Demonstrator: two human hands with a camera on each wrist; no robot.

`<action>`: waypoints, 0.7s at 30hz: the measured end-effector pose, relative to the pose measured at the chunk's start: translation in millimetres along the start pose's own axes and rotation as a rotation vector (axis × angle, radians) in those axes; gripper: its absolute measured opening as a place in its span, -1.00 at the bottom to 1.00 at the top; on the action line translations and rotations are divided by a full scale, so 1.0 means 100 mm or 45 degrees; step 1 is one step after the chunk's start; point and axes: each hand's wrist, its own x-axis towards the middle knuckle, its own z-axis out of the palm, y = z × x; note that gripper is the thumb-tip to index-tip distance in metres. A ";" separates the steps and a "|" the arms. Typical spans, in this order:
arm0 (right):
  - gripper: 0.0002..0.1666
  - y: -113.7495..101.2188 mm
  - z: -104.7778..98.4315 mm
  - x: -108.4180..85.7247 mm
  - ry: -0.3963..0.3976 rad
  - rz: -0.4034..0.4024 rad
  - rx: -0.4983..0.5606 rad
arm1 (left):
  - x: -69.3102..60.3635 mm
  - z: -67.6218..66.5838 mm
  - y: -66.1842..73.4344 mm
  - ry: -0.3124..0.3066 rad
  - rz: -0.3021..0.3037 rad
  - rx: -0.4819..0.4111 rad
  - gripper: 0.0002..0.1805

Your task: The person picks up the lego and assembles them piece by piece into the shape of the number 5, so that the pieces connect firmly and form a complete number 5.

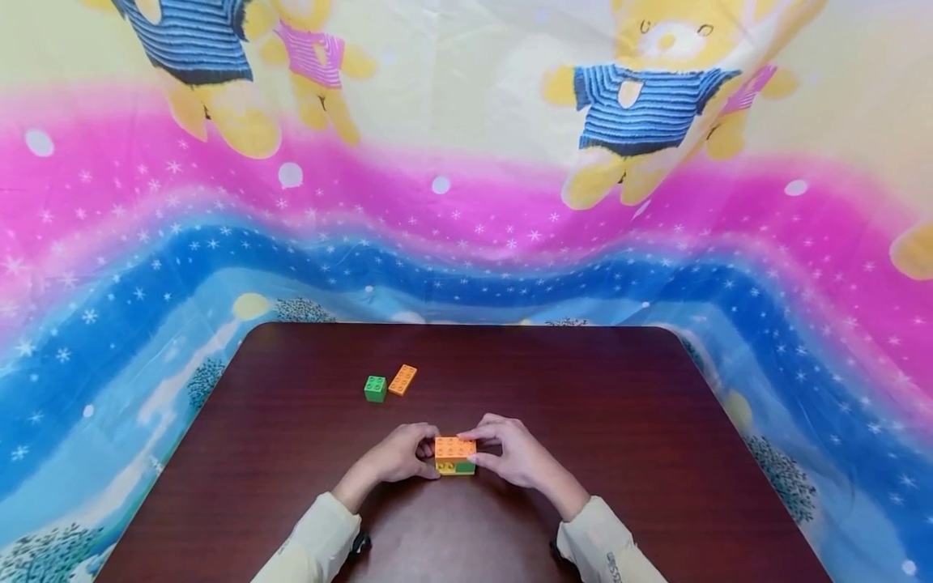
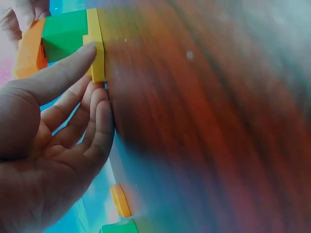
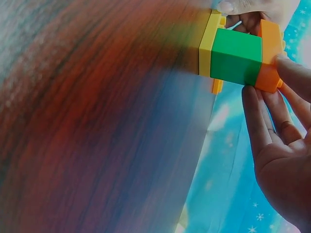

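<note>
A small stack of toy building bricks stands on the table near its front middle. Its base is a flat yellow brick, with a green brick on one end and an orange brick across the top. My left hand holds the yellow base from the left, thumb on its near edge and fingers behind. From the right, my right hand pinches the orange brick between thumb and fingers. In the right wrist view, the orange brick sits against the green one.
Farther back on the dark wooden table, a loose green brick lies beside a flat orange brick, left of the stack. A patterned curtain with bears hangs around the table's back and sides.
</note>
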 end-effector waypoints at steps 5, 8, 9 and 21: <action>-0.54 0.00 0.00 0.00 0.005 0.000 -0.050 | -0.03 -0.07 -0.03 0.069 0.037 -0.032 -0.63; -0.54 0.00 0.00 0.01 0.003 0.008 -0.056 | -0.04 -0.15 -0.05 0.136 0.026 -0.050 -0.64; -0.54 0.00 0.00 0.01 0.001 0.014 -0.054 | -0.04 -0.17 -0.05 0.160 0.019 -0.055 -0.64; -0.53 -0.02 0.00 0.00 0.001 0.033 -0.050 | 0.00 -0.52 -0.22 0.477 -0.099 -0.115 -0.60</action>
